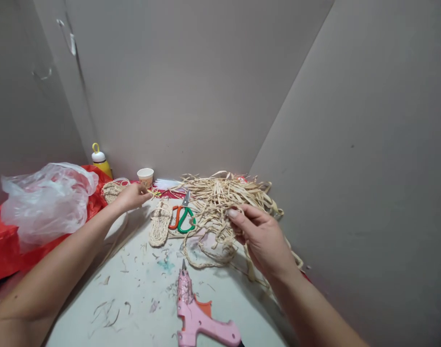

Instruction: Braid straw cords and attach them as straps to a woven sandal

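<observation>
My left hand (pixel 133 196) reaches out to the far left of the table, fingers pinched on a thin yellowish straw strip (pixel 153 193) beside a paper cup (pixel 145 177). My right hand (pixel 258 231) is closed on strands at the edge of a heap of pale straw strips (pixel 220 195). A braided straw cord (pixel 206 258) curls on the table just left of that hand. A small woven straw sandal sole (pixel 159 224) lies between my hands, with orange-and-green scissors (pixel 182 217) beside it. A pink glue gun (pixel 194 313) lies near me, nozzle pointing away.
A clear plastic bag (pixel 46 200) rests on a red bag (pixel 3 246) at the left. A yellow bottle (pixel 100 161) and a woven straw piece (pixel 112 190) stand behind it. Cardboard walls (pixel 350 144) close in the table (pixel 140 289), which is littered with straw scraps.
</observation>
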### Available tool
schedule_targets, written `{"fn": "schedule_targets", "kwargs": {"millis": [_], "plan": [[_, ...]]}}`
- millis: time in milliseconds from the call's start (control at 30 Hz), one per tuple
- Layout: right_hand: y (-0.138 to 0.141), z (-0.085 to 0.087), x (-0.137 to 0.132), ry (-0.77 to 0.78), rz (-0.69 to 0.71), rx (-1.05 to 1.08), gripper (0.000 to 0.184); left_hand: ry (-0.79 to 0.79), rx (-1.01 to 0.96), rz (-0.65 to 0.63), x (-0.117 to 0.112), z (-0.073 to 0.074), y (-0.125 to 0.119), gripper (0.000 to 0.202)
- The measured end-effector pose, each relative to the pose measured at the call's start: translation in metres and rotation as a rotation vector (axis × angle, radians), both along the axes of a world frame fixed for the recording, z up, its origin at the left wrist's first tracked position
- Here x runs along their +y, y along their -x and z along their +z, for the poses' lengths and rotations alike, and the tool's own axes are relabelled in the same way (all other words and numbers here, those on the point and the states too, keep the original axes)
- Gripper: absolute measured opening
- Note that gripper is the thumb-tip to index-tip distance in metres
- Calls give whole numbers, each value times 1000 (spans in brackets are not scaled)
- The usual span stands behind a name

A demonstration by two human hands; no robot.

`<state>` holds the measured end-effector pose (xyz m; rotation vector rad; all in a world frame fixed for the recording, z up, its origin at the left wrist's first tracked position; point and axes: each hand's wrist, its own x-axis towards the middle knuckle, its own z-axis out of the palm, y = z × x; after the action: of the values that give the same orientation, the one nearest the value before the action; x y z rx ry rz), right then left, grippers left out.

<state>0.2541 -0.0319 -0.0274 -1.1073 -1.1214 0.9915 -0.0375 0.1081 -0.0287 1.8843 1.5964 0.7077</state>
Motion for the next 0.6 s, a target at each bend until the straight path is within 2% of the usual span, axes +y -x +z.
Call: {"fn": "schedule_targets", "kwargs": {"millis": [100,167,267,333,467,533,600], "plan": [[-1,-10,10,4,129,-277,24,143,60,-12,12,-26,-1,24],[0,-19,18,16,182,-451,22,196,73,-19,15,-38,-5,23],[3,-33,25,53,211,-593,23,261,84,-26,16,-46,-9,21],[1,-38,27,90,268,-626,34,304,95,-33,16,-48,-9,23],[-12,-29,22,87,400,-793,63,348,92,-22,18,-51,-10,28],[-21,-17,18,52,458,-837,69,358,77,-3,19,-54,-11,30],[-27,-6,16,46,514,-798,65,361,46,12,20,-58,-12,30]]}}
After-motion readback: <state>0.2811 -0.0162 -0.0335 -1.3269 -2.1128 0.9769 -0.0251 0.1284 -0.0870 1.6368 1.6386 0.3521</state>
